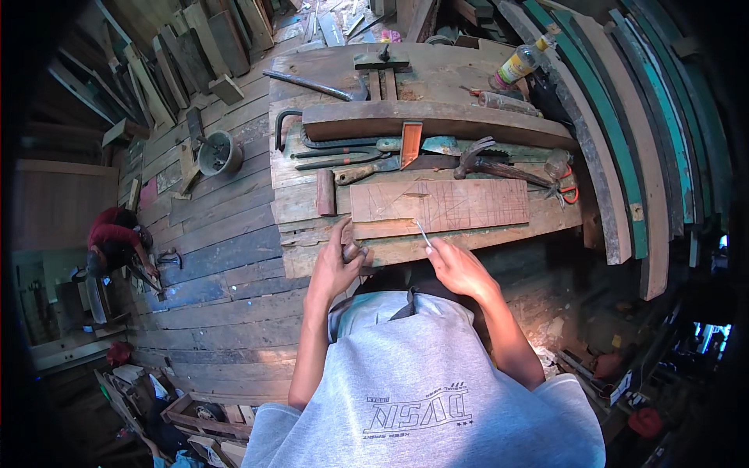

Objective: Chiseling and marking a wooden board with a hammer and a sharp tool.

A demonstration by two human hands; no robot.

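Note:
A flat reddish wooden board (476, 204), marked with many pencil lines, lies near the front edge of the workbench (312, 253). Along its near left edge runs a paler, cut-away strip. My right hand (460, 269) grips a thin, light metal tool (424, 232), and its tip meets the board's near edge at the end of that strip. By the board's near left corner is my left hand (335, 264), one finger raised to the corner. Its other fingers curl round something dark and small that I cannot make out. Left of the board sits a brown wooden block (325, 193).
Behind the board lie a claw hammer (476, 158), a handsaw (367, 168), an orange square (410, 145) and orange-handled scissors (572, 195). A thick beam (437, 118) crosses behind them. A bottle (519, 64) stands back right. Another person (117, 242) crouches on the left floor.

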